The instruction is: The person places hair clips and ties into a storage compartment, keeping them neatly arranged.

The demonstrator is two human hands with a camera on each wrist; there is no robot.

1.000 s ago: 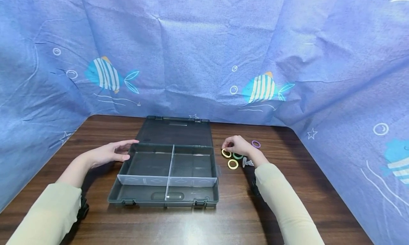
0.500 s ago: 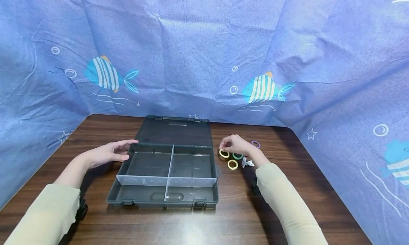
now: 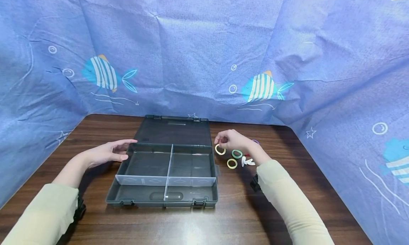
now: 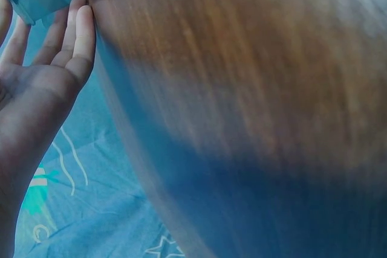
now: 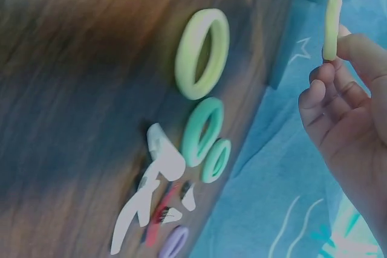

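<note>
My right hand (image 3: 234,140) pinches a yellow hair tie (image 5: 332,28) between thumb and fingertips, just above the table to the right of the box. Below it on the table lie another yellow hair tie (image 5: 187,61) and green hair ties (image 5: 191,140). Close by are white clip-like pieces (image 5: 168,155), a thin red piece (image 5: 153,231) and a purple hair tie (image 5: 167,251). My left hand (image 3: 107,155) rests against the left side of a grey see-through divided box (image 3: 159,203), its fingers loosely extended and touching the wall.
The box's lid (image 3: 174,131) lies folded back behind it. White dividers (image 3: 143,180) split the box into several compartments. A blue fish-print cloth (image 3: 191,60) hangs round the back and sides of the brown wooden table (image 3: 153,227).
My right hand has lifted the yellow hair tie and moved it slightly left, toward the box. The left hand keeps its place at the box's side.
</note>
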